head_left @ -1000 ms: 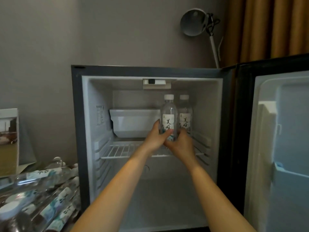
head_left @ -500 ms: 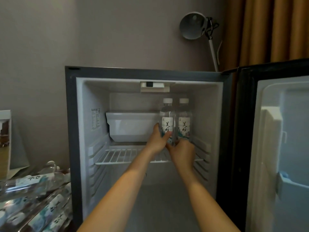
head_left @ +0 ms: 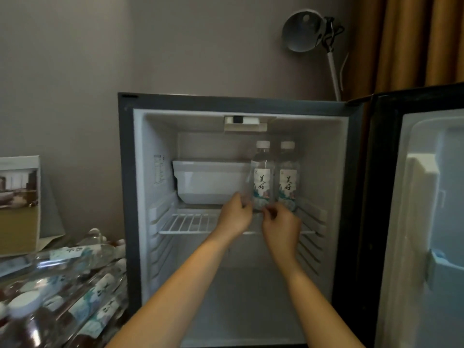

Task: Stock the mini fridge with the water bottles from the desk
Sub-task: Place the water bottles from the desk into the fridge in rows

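Note:
The mini fridge (head_left: 125, 197) stands open, with a white wire shelf (head_left: 190, 222) inside. Two clear water bottles with white caps stand upright at the shelf's right end. My left hand (head_left: 234, 217) and my right hand (head_left: 281, 224) both hold the foot of the left bottle (head_left: 262, 182), fingers curled against it from either side. The right bottle (head_left: 287, 182) stands free beside it, close to the fridge's right wall. Several more water bottles (head_left: 82, 297) lie piled on the desk at the lower left.
A white plastic box (head_left: 208, 182) fills the shelf's back left. The fridge door (head_left: 426, 222) hangs open at the right, with door pockets. The fridge's lower compartment holds nothing. A white lamp (head_left: 301, 31) and a curtain are behind the fridge, and a picture card (head_left: 18, 204) leans at the left.
The bottle has gone further back onto the shelf beside the other one. Both hands have slid down from its label to its foot.

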Available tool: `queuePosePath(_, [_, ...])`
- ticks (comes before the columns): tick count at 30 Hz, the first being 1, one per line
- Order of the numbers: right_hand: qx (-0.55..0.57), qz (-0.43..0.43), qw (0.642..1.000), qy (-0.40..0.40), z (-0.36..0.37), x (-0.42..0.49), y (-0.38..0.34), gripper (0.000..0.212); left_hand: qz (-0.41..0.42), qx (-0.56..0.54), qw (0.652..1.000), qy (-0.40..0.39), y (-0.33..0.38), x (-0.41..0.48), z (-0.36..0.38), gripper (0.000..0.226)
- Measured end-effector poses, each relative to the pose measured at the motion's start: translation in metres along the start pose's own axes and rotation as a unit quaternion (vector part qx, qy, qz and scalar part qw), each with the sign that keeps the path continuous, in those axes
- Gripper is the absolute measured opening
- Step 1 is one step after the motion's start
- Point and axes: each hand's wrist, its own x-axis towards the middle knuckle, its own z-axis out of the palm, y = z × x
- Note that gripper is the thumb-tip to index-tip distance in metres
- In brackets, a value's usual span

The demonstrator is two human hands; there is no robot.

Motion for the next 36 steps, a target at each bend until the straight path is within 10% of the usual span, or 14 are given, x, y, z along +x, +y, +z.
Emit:
queuePosePath(7, [0.179, -0.018, 0.983, -0.031, 0.021, -0.064, -0.052, 0.006, 0.032, -0.069, 0.992, 0.097, -0.028, -0.075, -0.073, 0.023])
queuePosePath(19, [0.23, 0.073, 0.84, -0.486, 0.117, -0.236, -0.115, 0.03, -0.037, 0.107, 0.937, 0.331, -0.115, -0.194, -0.239, 0.024])
queuePosePath(25, [0.281, 0.141, 0.733, -0.602, 0.138, -0.27, -0.128, 0.069, -0.19, 0.062, 0.955, 0.219, -0.159, -0.215, -0.241, 0.042])
queuePosePath(36, [0.279, 0.065, 0.783, -0.552, 0.126, -0.267, -0.111, 0.052, -0.206, 0.095, 0.971, 0.077, -0.198, -0.227, -0.223, 0.083])
